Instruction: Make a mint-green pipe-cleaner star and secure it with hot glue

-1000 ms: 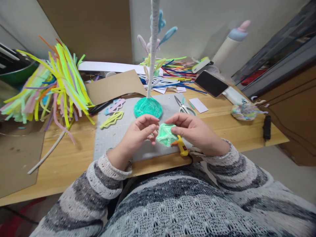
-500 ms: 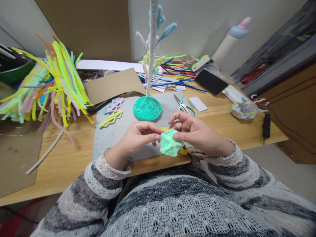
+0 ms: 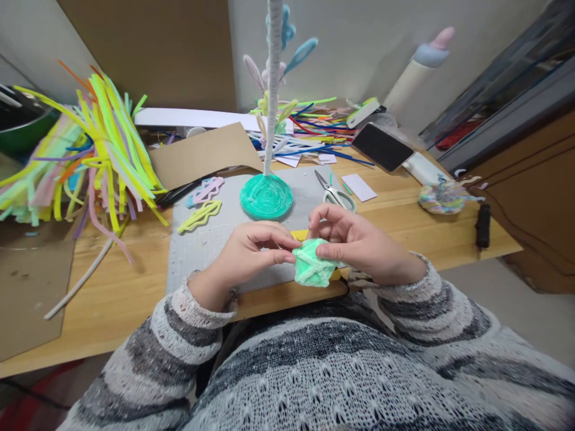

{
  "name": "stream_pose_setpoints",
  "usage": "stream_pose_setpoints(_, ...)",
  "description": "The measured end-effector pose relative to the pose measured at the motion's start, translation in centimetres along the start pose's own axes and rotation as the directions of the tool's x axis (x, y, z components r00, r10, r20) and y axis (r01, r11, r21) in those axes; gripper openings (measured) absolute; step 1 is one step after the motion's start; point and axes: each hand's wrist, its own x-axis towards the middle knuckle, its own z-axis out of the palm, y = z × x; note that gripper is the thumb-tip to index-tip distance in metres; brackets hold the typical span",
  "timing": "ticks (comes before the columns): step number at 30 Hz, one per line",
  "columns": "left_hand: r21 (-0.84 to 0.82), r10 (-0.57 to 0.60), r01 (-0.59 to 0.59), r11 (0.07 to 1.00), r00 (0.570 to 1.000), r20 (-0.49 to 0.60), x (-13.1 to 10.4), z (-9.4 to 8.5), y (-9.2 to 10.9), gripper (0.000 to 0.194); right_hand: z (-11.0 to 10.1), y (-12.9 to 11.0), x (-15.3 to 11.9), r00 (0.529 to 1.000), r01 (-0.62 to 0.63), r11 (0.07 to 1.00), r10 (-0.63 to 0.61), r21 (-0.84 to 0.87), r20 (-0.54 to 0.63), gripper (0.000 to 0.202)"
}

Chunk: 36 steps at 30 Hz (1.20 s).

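Observation:
Between my hands, above the mat's near edge, is a mint-green piece [image 3: 315, 270] of fuzzy pipe cleaner, with paler strips crossing its face. My left hand [image 3: 256, 251] pinches its left edge between thumb and fingers. My right hand [image 3: 354, 242] grips its upper right side, thumb on the front and fingers behind, partly hidden. Beyond my hands a green round base [image 3: 266, 197] stands on the grey cutting mat [image 3: 229, 239], with a white wrapped stem [image 3: 272, 90] rising from it. Scissors [image 3: 333, 193] lie behind my right hand.
Zigzag pipe-cleaner pieces [image 3: 200, 215] lie left on the mat. A large bundle of pipe cleaners [image 3: 112, 143] sits at the far left, near a cardboard sheet [image 3: 206, 152]. Toward the right are a phone [image 3: 381, 146], a white card [image 3: 359, 187] and a black-handled tool [image 3: 483, 226].
The mint-green piece has turned a little and shifted slightly right and down. Both hands keep hold of it. The whole view has moved slightly.

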Motion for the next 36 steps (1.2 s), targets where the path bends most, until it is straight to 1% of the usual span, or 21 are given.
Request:
stream_pose_setpoints(4,-0.100,-0.007,0.006,0.995,1.000,-0.007,0.1,0.3,-0.2,0.013,0.2,0.4,0.2,1.000,0.019,1.000,-0.019,0.008,0.000,0.027)
stream_pose_setpoints(7,-0.135,-0.021,0.020,0.991,1.000,-0.006,0.2,0.4,-0.2,0.012,0.3,0.7,0.4,0.999,0.038,0.999,-0.038,0.018,-0.002,0.026)
stream_pose_setpoints(11,-0.152,-0.013,0.011,0.988,1.000,-0.010,0.2,0.4,-0.1,0.011,0.4,0.9,0.7,0.999,0.042,0.999,-0.042,0.030,-0.014,0.027)
stream_pose_setpoints(15,-0.135,-0.028,0.027,0.991,1.000,-0.009,0.2,0.5,0.0,0.016,0.4,1.1,0.7,1.000,0.027,0.999,-0.026,0.033,-0.017,0.030)
stream_pose_setpoints(21,-0.109,-0.037,0.035,0.993,0.999,-0.015,0.2,0.6,-0.2,0.020,0.2,1.4,0.7,0.999,0.036,0.999,-0.036,0.028,-0.013,0.028)
stream_pose_setpoints(24,-0.152,-0.061,0.060,0.987,0.998,-0.002,0.1,0.6,-0.3,0.018,-0.1,1.4,0.6,1.000,0.022,1.000,-0.022,0.002,-0.013,0.029)
stream_pose_setpoints(27,-0.261,-0.160,0.169,0.950,0.985,0.056,0.0,0.8,-0.4,0.016,-0.2,1.0,0.5,0.999,0.026,0.996,-0.027,-0.090,-0.020,0.028)
stream_pose_setpoints(29,-0.297,-0.233,0.246,0.923,0.969,0.081,0.0,0.9,-0.4,0.024,-0.3,0.6,0.4,0.997,0.062,0.976,-0.070,-0.207,-0.032,0.025)
stream_pose_setpoints(31,-0.291,-0.262,0.269,0.918,0.963,0.063,0.0,1.1,-0.4,0.028,-0.2,0.3,0.2,0.990,0.112,0.924,-0.137,-0.366,-0.042,0.022)
stream_pose_setpoints(32,-0.285,-0.257,0.256,0.924,0.966,0.036,0.0,1.2,-0.4,0.028,-0.2,0.2,0.1,0.981,0.141,0.875,-0.186,-0.463,-0.053,0.022)
stream_pose_setpoints(33,-0.277,-0.249,0.239,0.931,0.968,-0.001,0.0,1.3,-0.3,0.028,-0.2,0.1,-0.1,0.963,0.176,0.809,-0.261,-0.561,-0.073,0.023)
stream_pose_setpoints(34,-0.267,-0.238,0.218,0.939,0.970,-0.045,0.0,1.4,-0.3,0.027,-0.2,0.0,-0.2,0.925,0.212,0.727,-0.365,-0.654,-0.106,0.023)
stream_pose_setpoints(35,-0.257,-0.223,0.193,0.947,0.971,-0.092,0.1,1.4,-0.3,0.027,-0.1,0.0,-0.4,0.860,0.240,0.638,-0.490,-0.731,-0.145,0.023)
stream_pose_setpoints(36,-0.248,-0.205,0.166,0.954,0.969,-0.139,0.1,1.4,-0.3,0.027,-0.1,0.0,-0.6,0.768,0.255,0.557,-0.614,-0.790,-0.185,0.020)
